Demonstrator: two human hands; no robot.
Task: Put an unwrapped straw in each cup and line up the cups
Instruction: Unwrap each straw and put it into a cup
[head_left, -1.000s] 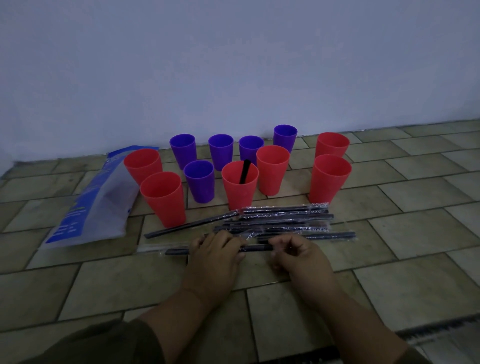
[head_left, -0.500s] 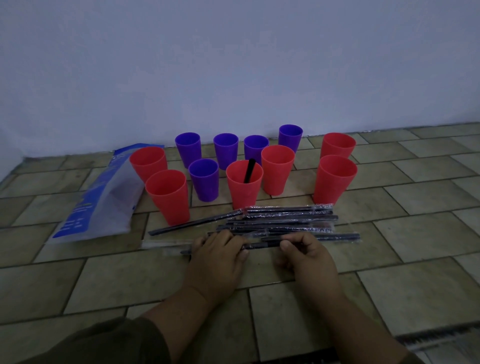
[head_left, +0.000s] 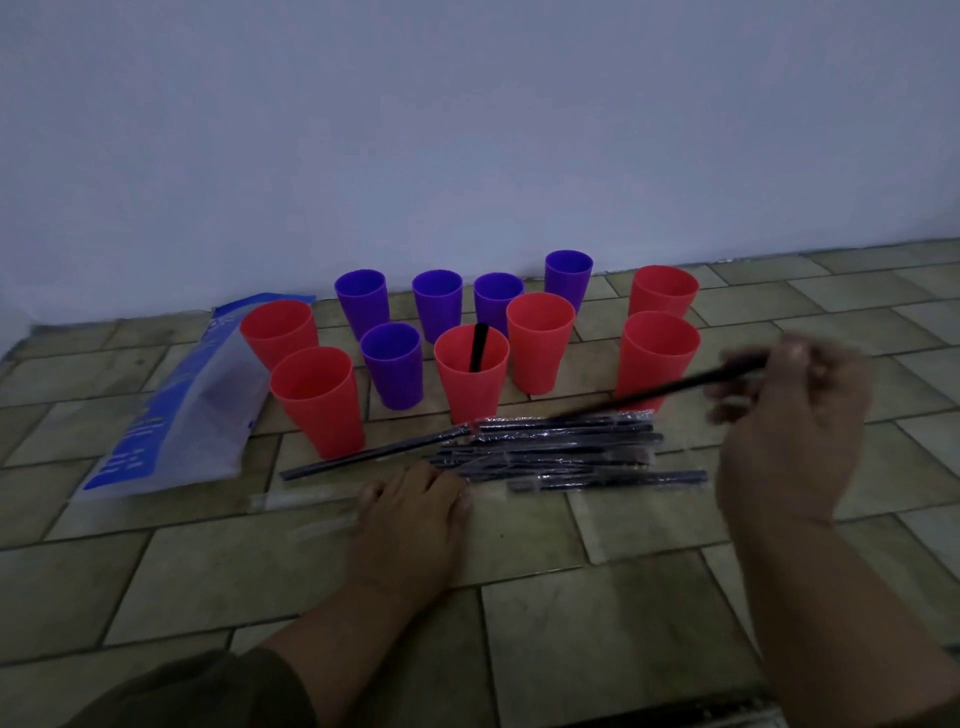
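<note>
Black plastic straw (head_left: 660, 389), bare of any wrapper, slants up from over the pile to the right hand (head_left: 789, 421), whose blurred fingers pinch its right end in the air. The left hand (head_left: 415, 512) lies flat on the tiled floor (head_left: 675, 597), fingers straight, its tips at the left end of the pile of wrapped black straws (head_left: 561, 452). Whether it pins a wrapper I cannot tell.

The step in hand looks to be carrying an unwrapped straw to a cup. So far only the middle red plastic cup (head_left: 471, 371) is served, with a short black straw (head_left: 478, 348) leaning inside. The held straw next needs tipping upright and lowering into an empty cup; the front right red plastic cup (head_left: 657, 358) is nearest.

At the far left a blue and clear plastic bag (head_left: 156, 415) lies flat beside two red cups. Clear empty wrappers (head_left: 306, 501) lie just left of the left hand. One long dark straw (head_left: 374, 452) pokes leftward out of the pile. Five purple plastic cups (head_left: 437, 304) and six red ones stand in a loose cluster, not yet a line. They stand close together, so a swinging straw could likely knock one over, and the pile lies just before the front cups.
</note>
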